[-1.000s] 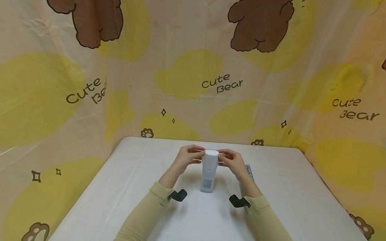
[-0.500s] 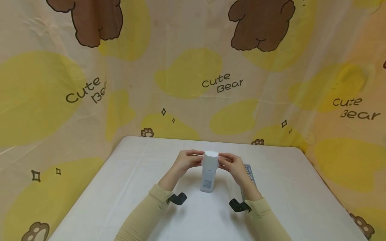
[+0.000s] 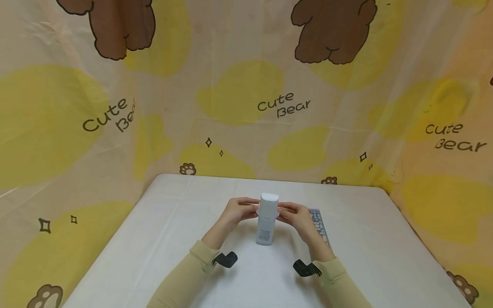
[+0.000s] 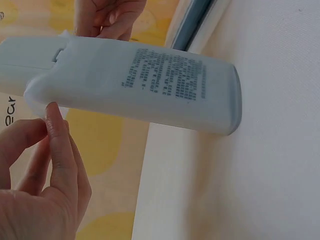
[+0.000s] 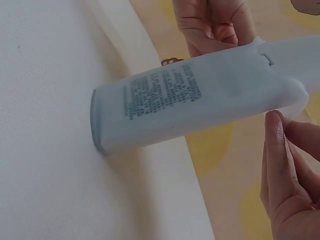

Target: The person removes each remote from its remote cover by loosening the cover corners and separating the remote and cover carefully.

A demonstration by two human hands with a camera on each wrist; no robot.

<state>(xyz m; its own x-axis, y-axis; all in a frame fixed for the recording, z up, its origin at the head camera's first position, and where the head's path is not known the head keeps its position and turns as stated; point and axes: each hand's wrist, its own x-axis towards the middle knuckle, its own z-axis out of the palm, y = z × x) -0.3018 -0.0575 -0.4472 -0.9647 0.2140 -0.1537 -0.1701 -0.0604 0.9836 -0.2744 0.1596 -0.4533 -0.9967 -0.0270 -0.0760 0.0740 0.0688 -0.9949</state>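
A white remote control [image 3: 269,202] stands on end on the table, its back with printed text facing me. A translucent, soft sleeve [image 4: 100,87] covers its lower part, and the upper part around the battery-cover latch is bare. My left hand [image 3: 233,214] pinches the sleeve's edge on the left between thumb and fingers. On the opposite side, my right hand [image 3: 301,219] pinches the same edge. Both wrist views show the edge stretched outward at the fingertips.
Another remote control [image 3: 318,222] with rows of buttons lies flat on the white table [image 3: 185,231], partly hidden behind my right forearm. A printed bear curtain [image 3: 231,94] hangs behind the table and along its sides.
Both hands have moved down along the upright remote control with the sleeve's edge, leaving more of its top bare. The remote control has stayed in place.
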